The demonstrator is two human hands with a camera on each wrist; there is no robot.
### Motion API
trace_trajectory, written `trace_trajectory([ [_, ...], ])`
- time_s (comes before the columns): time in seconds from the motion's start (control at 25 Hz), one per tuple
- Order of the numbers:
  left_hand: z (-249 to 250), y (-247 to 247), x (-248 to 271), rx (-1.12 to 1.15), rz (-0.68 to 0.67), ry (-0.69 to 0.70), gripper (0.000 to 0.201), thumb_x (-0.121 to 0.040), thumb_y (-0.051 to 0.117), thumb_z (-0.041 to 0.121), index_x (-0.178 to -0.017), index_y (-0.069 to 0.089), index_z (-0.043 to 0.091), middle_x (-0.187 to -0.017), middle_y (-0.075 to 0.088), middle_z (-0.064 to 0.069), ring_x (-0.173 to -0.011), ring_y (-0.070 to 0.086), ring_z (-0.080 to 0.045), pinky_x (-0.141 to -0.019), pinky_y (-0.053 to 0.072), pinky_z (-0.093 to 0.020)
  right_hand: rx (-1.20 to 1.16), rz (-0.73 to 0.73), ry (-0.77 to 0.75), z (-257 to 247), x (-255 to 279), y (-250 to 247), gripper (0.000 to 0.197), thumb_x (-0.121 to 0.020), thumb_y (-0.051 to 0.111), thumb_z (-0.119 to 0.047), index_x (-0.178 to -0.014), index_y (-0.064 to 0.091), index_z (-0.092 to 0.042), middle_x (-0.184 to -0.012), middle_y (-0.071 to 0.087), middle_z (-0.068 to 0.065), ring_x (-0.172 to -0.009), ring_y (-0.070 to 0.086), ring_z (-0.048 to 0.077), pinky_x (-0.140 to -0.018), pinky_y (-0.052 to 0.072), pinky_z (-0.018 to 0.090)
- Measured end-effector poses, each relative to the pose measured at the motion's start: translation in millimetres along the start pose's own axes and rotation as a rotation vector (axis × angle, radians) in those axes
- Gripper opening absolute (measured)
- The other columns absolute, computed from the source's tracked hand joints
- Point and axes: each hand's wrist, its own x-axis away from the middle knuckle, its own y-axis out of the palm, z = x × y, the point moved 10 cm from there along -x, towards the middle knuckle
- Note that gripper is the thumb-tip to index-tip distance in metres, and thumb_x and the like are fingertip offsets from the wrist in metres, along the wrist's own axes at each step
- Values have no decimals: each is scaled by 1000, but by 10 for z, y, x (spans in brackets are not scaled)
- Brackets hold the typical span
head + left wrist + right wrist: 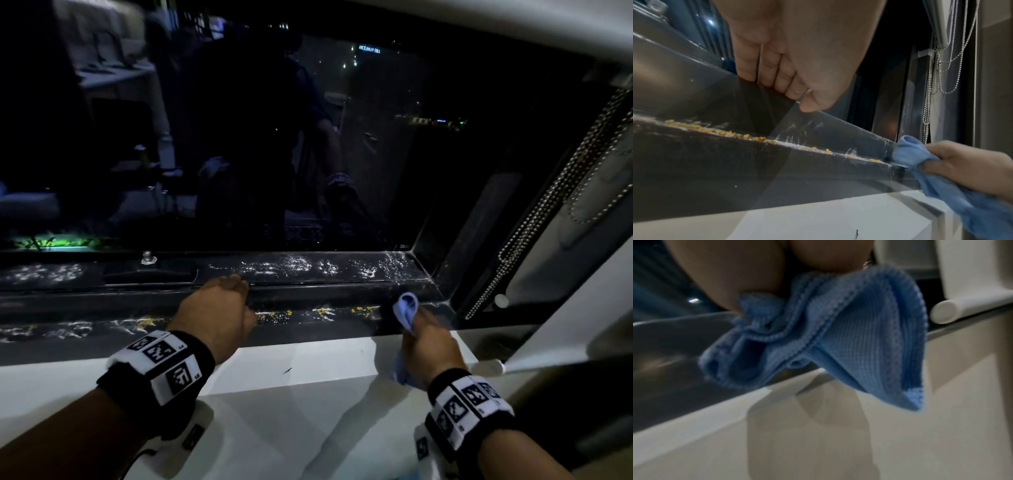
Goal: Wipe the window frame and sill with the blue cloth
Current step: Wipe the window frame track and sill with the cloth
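Note:
The blue cloth (407, 313) is bunched in my right hand (428, 346), which grips it. Its folded tip touches the dark window frame (308, 294) near the right corner, and its loose end hangs over the white sill (308, 359). The left wrist view shows the cloth (910, 154) at the end of a line of yellow crumbs (756, 138) and white dust. The cloth (838, 337) fills the right wrist view. My left hand (236, 298) rests on the frame's ledge as a loose fist, fingers (766, 68) curled into the palm, holding nothing.
Dark glass (239, 137) rises behind the frame. A black latch with a metal knob (148, 257) sits left of my left hand. Bead chains (548, 192) hang along the right jamb. A white blind rail end (945, 313) juts out by the cloth.

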Motion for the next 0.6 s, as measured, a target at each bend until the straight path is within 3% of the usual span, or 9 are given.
trace_trajectory([
  [0.12, -3, 19, -7, -31, 2, 4, 45, -87, 44, 35, -128, 46, 17, -138, 47, -2, -124, 42, -19, -99, 41, -34, 67, -1, 117, -32, -64, 62, 37, -86, 44, -5, -123, 46, -7, -126, 52, 14, -108, 56, 35, -87, 44, 37],
  [0.24, -6, 39, -2, -43, 3, -3, 48, -88, 42, 35, -132, 43, 17, -141, 44, -1, -127, 39, -19, -102, 40, -34, 95, -86, 207, -188, -40, 309, 57, -88, 40, -6, -141, 20, -3, -128, 54, 20, -109, 58, 36, -88, 45, 38],
  [0.32, 0, 16, -7, -43, 7, 8, 48, -88, 42, 34, -132, 43, 17, -141, 44, -1, -126, 40, -19, -101, 39, -33, 162, -121, 112, -339, 22, 403, 68, -89, 41, -6, -147, 6, -5, -138, 47, 18, -111, 57, 35, -88, 45, 36],
  [0.4, -5, 10, -4, -31, 8, 15, 47, -88, 43, 34, -132, 43, 17, -141, 44, 0, -126, 40, -18, -101, 38, -32, 187, -144, -57, -465, 145, 405, 70, -87, 43, -6, -149, 12, -14, -141, 46, 12, -110, 57, 32, -87, 45, 34],
  [0.48, -9, 7, 5, -15, 4, 19, 47, -87, 44, 34, -131, 44, 18, -141, 44, 1, -126, 41, -18, -101, 40, -33, 144, -153, -139, -458, 202, 277, 62, -83, 45, -7, -141, 32, -23, -132, 55, 10, -105, 60, 32, -85, 46, 34],
  [0.6, -28, 0, -4, -6, -3, 16, 47, -87, 43, 35, -131, 43, 19, -141, 44, 1, -126, 40, -19, -101, 40, -33, 106, -95, 21, -270, 94, 107, 52, -79, 49, -6, -128, 42, -21, -121, 60, 12, -102, 62, 32, -84, 49, 34],
])
